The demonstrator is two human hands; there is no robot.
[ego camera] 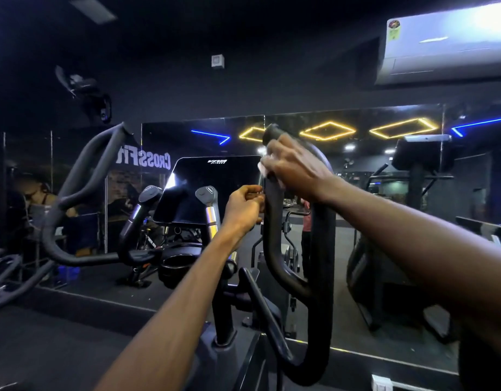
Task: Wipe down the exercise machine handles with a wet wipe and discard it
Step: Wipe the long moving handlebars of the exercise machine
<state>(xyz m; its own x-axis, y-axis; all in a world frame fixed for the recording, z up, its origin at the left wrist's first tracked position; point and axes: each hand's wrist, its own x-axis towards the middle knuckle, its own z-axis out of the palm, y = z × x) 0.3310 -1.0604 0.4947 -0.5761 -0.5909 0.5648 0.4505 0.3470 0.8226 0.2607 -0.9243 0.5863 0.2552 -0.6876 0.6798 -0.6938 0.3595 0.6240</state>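
The black looped right handle of the exercise machine rises in the middle of the view. My right hand wraps round its upper part, pressing a white wet wipe against the grip; only a small edge of the wipe shows past my fingers. My left hand sits just below and to the left, fingers curled against the inner side of the same handle; whether they close round it is unclear. The matching left handle curves up on the left, untouched.
The machine's dark console screen and two short silver-banded grips stand between the handles. A wall mirror runs behind, reflecting gym lights and equipment. An air conditioner hangs at the top right. Black floor lies below.
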